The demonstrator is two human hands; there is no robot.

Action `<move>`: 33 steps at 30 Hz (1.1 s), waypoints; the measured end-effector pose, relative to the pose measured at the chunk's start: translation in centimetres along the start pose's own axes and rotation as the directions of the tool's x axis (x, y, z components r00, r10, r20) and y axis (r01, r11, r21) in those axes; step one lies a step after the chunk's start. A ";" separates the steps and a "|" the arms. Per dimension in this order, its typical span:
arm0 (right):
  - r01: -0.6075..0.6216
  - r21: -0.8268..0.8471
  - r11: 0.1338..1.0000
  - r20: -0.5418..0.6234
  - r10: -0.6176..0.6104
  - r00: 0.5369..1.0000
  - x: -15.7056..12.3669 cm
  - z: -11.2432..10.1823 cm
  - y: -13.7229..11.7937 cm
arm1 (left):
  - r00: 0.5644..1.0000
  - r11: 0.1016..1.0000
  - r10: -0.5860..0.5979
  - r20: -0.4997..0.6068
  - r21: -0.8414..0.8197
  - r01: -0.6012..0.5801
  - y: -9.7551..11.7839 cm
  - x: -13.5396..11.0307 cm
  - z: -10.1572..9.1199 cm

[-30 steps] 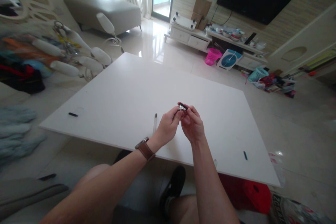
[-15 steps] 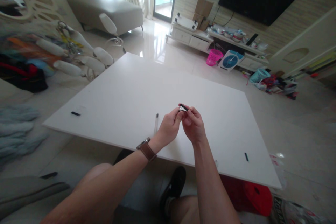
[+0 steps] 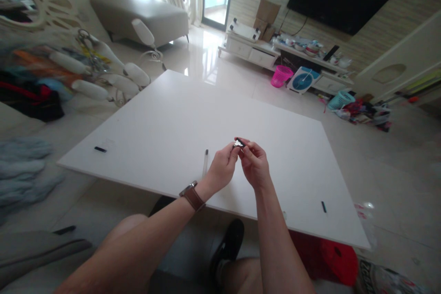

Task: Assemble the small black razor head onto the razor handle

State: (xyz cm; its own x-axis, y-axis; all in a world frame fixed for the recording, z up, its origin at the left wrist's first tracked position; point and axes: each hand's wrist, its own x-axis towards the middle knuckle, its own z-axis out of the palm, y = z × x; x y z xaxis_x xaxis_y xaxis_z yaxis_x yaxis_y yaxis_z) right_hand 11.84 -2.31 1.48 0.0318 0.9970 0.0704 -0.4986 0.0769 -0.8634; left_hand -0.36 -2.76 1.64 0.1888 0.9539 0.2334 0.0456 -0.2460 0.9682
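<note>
Between my two hands is a small black and silvery-white object [image 3: 239, 143], too small to make out its kind. My left hand [image 3: 223, 163], with a brown-strapped watch [image 3: 193, 196] on its wrist, pinches it from the left. From the right, the fingers of my right hand [image 3: 255, 163] close on its black side. Both hands are above the near half of the white table [image 3: 193, 110]. Just left of my left hand lies a slim clear pen-like stick [image 3: 206, 163] with a dark tip.
A short black strip [image 3: 100, 149] lies at the table's left end, near a faint clear piece. Another black strip [image 3: 324, 206] lies near the right edge. Beyond the table stand a pink basket [image 3: 281, 76], a blue-fronted fan [image 3: 303, 80] and a low cabinet. A red stool-like thing [image 3: 339, 259] is below the near edge.
The small object has tilted slightly, so more of its silvery-white face shows. The right fingers have shifted a little on it. Nothing on the table has moved.
</note>
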 end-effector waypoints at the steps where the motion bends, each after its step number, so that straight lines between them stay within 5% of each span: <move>1: 0.008 -0.018 1.000 -0.004 -0.008 1.000 0.0 0.0 0.0 | 1.000 1.000 0.000 0.004 -0.013 0.000 -0.1 0.0 0.0; 19: -0.011 0.029 1.000 -0.109 0.014 0.994 0.2 0.4 -0.1 | 0.985 0.903 -0.137 0.107 -0.396 0.169 -0.2 0.5 0.7; 28: 0.034 -0.128 0.991 -0.103 -0.047 0.994 0.1 0.7 1.0 | 0.901 0.591 -0.342 0.265 -0.685 0.426 -0.3 0.7 0.4; 33: 0.046 -0.161 0.986 -0.055 -0.056 0.997 -0.1 1.3 1.2 | 0.782 0.280 -0.365 0.506 -0.741 0.610 -0.1 1.0 -0.5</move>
State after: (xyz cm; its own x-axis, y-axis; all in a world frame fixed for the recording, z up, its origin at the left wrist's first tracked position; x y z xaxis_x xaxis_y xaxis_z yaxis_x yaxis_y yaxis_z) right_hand 10.09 -2.34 1.11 0.1069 0.9901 0.0909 -0.3508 0.1231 -0.9283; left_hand -0.65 -1.69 1.79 0.6269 0.7484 -0.2168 -0.5991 0.6409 0.4800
